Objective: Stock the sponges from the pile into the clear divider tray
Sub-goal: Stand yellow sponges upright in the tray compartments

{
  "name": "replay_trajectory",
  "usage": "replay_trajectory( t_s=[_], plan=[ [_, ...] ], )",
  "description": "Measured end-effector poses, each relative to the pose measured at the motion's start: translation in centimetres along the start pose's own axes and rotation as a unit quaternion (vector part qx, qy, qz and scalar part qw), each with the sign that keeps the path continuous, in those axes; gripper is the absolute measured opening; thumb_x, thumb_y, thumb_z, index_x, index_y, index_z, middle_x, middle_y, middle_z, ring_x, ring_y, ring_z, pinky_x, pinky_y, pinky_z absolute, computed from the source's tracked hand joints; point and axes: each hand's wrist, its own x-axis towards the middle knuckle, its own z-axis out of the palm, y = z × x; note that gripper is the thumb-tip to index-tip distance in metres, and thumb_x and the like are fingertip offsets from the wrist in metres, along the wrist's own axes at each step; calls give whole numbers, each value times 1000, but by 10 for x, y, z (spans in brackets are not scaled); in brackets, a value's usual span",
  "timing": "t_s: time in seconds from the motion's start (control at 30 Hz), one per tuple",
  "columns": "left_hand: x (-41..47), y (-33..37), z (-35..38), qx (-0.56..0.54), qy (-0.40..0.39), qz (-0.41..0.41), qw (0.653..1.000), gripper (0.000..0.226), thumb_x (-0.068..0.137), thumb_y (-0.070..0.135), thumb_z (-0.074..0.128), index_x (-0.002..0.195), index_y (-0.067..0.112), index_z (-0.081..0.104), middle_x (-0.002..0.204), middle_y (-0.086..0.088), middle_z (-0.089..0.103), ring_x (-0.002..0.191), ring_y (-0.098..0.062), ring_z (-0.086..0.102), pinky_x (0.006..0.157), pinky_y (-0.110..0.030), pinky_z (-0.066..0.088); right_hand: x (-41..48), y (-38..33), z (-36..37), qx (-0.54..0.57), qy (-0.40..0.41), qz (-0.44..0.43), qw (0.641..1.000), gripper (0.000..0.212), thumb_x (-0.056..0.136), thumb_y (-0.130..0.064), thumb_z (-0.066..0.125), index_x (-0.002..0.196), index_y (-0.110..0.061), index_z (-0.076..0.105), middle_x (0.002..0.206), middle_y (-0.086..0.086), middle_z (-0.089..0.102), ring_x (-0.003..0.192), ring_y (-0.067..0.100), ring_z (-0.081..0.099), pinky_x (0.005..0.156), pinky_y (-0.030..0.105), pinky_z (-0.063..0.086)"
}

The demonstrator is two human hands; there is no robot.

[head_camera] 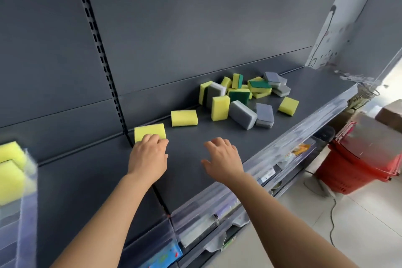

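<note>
A pile of yellow, green-backed and grey sponges [243, 95] lies on the dark shelf [217, 154] toward the right. Two yellow sponges lie apart from it: one [184, 117] in the middle and one [149, 131] nearer the left. My left hand [149, 158] rests with its fingertips on the front edge of that nearer sponge; I cannot tell if it grips it. My right hand [223, 159] hovers over bare shelf, fingers spread, holding nothing. The clear divider tray [27, 180] stands at the far left with yellow sponges [10, 172] inside.
A clear plastic rail [304, 130] runs along the shelf's front edge. Lower shelves with goods sit beneath. Stacked red shopping baskets [359, 165] and a cable lie on the tiled floor to the right. The slotted upright [97, 50] divides the back panel.
</note>
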Motion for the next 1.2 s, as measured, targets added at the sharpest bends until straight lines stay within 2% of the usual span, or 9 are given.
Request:
replay_trajectory(
  t_s=[0.27,0.5,0.57,0.67,0.73,0.8,0.9,1.07,1.2],
  plan=[
    [63,-10,29,10,-65,-76,995,42,90,27,54,130,19,45,131,-4,47,119,-26,44,92,-39,41,84,17,6,22,-8,-32,999,55,88,-40,56,135,-19,39,137,5,41,124,27,38,98,37,35],
    [76,-18,29,6,-130,-134,982,61,88,13,50,143,24,27,144,0,36,125,-25,31,100,-37,33,147,10,14,49,-82,-111,989,65,93,-44,48,146,-20,19,159,3,4,146,22,3,114,42,19],
    [76,-15,25,-27,-145,-153,977,56,91,22,50,143,25,28,140,0,40,123,-25,31,99,-36,34,160,7,17,57,-98,-124,986,62,95,-45,43,147,-20,20,159,4,10,146,23,4,115,43,17],
    [77,-9,20,-91,-174,-209,958,63,86,38,58,142,21,32,133,-2,45,125,-26,32,98,-36,35,171,3,21,61,-80,-127,987,51,96,-45,41,138,-16,36,140,9,40,136,30,30,109,42,26],
    [76,-6,19,-113,-182,-246,945,63,77,44,66,131,19,45,121,-3,49,120,-25,36,92,-34,38,173,3,21,66,-75,-127,987,48,94,-43,48,132,-17,41,127,8,47,122,30,43,100,40,34],
    [72,-1,19,-124,-183,-270,937,59,70,48,72,117,18,54,108,-2,50,112,-23,40,84,-32,39,172,3,22,84,-101,-129,983,52,90,-42,54,134,-19,39,127,8,45,118,29,45,97,40,36],
    [64,9,18,-164,-165,-305,924,59,65,47,77,111,21,50,104,1,46,107,-20,42,79,-31,40,167,3,24,74,-137,-149,977,60,90,-44,53,141,-22,31,132,8,43,121,30,44,98,41,35],
    [45,24,13,-218,-86,-362,902,47,68,36,78,93,20,41,94,5,49,87,-18,49,60,-31,35,157,-3,23,15,-170,-189,967,40,92,-43,46,126,-21,50,123,5,55,119,28,45,93,39,33],
    [24,24,8,-262,-67,-387,882,42,72,35,75,95,22,43,90,7,55,84,-18,53,65,-36,43,149,-12,22,93,-205,-189,956,34,90,-36,55,117,-16,51,118,7,53,113,28,45,88,35,35]
  ],
)
